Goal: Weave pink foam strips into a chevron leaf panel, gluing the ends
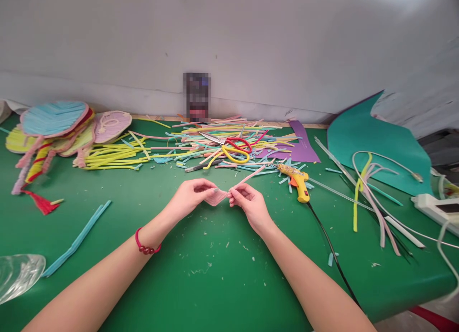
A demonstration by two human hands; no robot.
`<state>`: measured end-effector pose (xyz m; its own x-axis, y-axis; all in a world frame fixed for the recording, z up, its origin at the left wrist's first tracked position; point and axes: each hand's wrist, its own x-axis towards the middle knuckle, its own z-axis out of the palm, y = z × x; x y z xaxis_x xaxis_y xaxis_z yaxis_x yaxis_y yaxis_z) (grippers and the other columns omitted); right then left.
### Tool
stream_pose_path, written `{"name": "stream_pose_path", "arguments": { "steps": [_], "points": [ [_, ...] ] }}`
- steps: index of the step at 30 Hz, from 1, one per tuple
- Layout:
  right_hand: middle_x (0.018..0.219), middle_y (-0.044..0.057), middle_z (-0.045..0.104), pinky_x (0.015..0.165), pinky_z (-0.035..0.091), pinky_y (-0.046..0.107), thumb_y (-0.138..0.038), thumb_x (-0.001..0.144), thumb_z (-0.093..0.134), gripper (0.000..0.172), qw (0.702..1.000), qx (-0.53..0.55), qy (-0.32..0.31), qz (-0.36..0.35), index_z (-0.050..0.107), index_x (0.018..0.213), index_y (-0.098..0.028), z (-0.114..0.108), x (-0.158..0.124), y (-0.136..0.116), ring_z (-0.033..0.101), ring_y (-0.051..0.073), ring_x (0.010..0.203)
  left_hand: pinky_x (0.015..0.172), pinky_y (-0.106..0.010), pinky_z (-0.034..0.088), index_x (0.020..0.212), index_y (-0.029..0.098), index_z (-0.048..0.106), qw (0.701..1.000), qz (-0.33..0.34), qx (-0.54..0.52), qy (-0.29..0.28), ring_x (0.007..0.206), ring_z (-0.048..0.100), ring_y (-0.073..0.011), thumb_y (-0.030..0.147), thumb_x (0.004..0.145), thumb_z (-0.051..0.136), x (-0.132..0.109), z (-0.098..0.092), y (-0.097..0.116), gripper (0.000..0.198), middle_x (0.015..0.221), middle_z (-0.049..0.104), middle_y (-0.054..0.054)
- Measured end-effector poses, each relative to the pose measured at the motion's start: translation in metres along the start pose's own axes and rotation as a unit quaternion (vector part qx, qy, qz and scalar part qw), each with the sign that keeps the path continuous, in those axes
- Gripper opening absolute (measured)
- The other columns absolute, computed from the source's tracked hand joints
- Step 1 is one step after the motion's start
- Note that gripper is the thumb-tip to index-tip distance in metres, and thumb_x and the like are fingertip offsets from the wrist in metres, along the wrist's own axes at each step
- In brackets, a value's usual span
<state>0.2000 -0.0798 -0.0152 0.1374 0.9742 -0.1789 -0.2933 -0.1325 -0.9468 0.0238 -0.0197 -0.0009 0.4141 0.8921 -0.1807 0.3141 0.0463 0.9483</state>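
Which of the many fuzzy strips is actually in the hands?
The pink strip, pinched between the left hand and the right hand above the green table; all the others lie loose on it.

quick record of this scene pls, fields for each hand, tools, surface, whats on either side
left hand: pinches pink piece
right hand: pinches pink strip beside that piece
surface: green table
tools: scissors on pile of coloured strips; yellow glue gun right of the hands
far left: stacked fan shapes
far right: teal sheet
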Motion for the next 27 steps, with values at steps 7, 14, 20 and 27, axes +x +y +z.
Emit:
{"name": "stream_pose_path", "arguments": {
  "steps": [7, 14, 20, 27],
  "points": [
    [0.067, 0.0, 0.067, 0.059, 0.054, 0.026, -0.041, 0.064, 0.079, 0.028, 1.0, -0.011, -0.012, 0.005, 0.066, 0.074, -0.018, 0.0, -0.001, 0.002, 0.059, 0.01, 0.058, 0.06, -0.026, 0.049, 0.077, 0.016, 0.069, 1.0, -0.018, 0.007, -0.007, 0.064, 0.063, -0.0174, 0.043, 0.067, 0.067, -0.001, 0.001, -0.004, 0.029, 0.069, 0.07, -0.003],
    [0.069, 0.0, 0.067, 0.059, 0.053, 0.026, -0.041, 0.065, 0.079, 0.028, 1.0, -0.009, -0.014, 0.004, 0.065, 0.075, -0.018, -0.001, -0.001, 0.001, 0.059, 0.011, 0.06, 0.073, -0.03, 0.052, 0.087, 0.017, 0.07, 0.999, -0.008, -0.011, 0.035, 0.084, 0.067, -0.022, 0.046, 0.07, 0.064, 0.0, -0.003, 0.008, 0.034, 0.089, 0.074, -0.007],
    [0.071, 0.001, 0.068, 0.06, 0.054, 0.026, -0.042, 0.065, 0.079, 0.029, 1.0, -0.008, -0.012, 0.002, 0.065, 0.075, -0.018, 0.0, 0.0, 0.002, 0.062, 0.012, 0.063, 0.072, -0.031, 0.052, 0.083, 0.016, 0.068, 1.0, -0.005, -0.001, 0.023, 0.076, 0.066, -0.0207, 0.048, 0.068, 0.066, 0.002, -0.003, 0.001, 0.035, 0.081, 0.073, -0.005],
    [0.058, -0.005, 0.06, 0.037, 0.038, 0.017, -0.046, 0.066, 0.077, 0.046, 0.998, 0.015, 0.056, 0.007, 0.055, 0.098, -0.02, -0.004, 0.003, 0.001, 0.048, 0.008, 0.046, 0.068, -0.028, 0.05, 0.081, 0.017, 0.068, 0.999, -0.011, 0.014, 0.032, 0.072, 0.065, -0.0187, 0.041, 0.069, 0.065, 0.003, -0.005, -0.006, 0.028, 0.076, 0.071, -0.004]
  ]
}}
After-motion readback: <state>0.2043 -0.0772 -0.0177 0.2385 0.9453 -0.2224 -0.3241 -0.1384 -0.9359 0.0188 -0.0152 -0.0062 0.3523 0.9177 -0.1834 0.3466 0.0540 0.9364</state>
